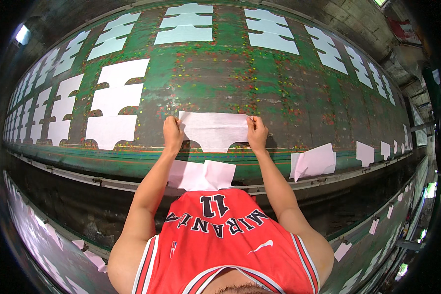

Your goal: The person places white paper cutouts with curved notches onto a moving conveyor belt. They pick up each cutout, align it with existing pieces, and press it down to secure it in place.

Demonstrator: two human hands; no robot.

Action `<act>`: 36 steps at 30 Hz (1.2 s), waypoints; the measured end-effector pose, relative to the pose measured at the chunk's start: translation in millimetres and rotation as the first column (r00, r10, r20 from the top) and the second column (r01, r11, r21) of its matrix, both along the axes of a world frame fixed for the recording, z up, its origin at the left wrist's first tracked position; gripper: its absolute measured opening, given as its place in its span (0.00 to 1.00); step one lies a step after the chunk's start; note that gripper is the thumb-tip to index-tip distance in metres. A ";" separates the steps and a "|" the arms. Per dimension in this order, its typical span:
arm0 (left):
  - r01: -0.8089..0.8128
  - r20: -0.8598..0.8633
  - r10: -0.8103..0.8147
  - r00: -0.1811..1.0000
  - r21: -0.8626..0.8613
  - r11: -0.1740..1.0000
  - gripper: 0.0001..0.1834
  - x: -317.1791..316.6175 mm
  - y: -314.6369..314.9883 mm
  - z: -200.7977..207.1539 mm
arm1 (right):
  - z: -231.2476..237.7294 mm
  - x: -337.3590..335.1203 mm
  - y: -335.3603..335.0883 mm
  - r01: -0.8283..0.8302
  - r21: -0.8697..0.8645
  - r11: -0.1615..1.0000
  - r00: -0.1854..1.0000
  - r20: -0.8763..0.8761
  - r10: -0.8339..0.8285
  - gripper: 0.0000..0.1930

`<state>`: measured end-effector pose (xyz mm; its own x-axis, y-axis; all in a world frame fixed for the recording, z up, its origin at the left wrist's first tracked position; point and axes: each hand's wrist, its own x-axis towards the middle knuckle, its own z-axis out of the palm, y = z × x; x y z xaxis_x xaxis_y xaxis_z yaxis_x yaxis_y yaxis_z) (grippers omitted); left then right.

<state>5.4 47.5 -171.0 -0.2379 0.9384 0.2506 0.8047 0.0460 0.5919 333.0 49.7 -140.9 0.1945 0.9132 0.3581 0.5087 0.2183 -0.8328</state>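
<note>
Outstretched, left hand (173, 133) and right hand (256, 133) each pinch the white fabric piece (213, 130) taut.

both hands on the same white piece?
Yes: the left hand and the right hand each press an opposite end of one white cut fabric piece lying flat on the green table.

Table (279, 93): you face a long green top, worn, flecked with paint spots.
Left of you: white pieces (115, 100) lie flat in columns, with more rows beyond.
Far side: further white rows (186, 24) run along the far edge.
In front: one white sheet (214, 130) lies flat near the front edge.
Right: a folded piece (314, 161) overhangs the edge, possibly fabric; smaller ones (365, 153) follow.
</note>
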 end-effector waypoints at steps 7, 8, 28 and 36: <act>-0.077 -0.183 0.071 0.981 -0.024 0.997 0.11 6.3 4.3 8.0 | -5.0 -1.6 1.2 -0.010 -0.026 1.000 1.000 0.013 0.010 0.10; -0.062 -0.205 0.057 0.977 -0.016 0.998 0.10 7.0 5.9 8.7 | -5.2 -1.5 1.9 -0.011 -0.012 1.000 1.000 0.021 0.011 0.10; 0.010 0.111 -0.007 0.994 -0.026 1.000 0.15 -1.9 -12.3 33.8 | 10.1 7.9 -1.6 0.015 -0.075 0.997 1.000 0.007 -0.015 0.12; 0.057 -0.078 -0.056 0.995 0.003 0.998 0.17 -2.8 2.0 15.8 | -18.9 8.6 9.0 0.024 -0.077 0.997 1.000 0.021 -0.023 0.12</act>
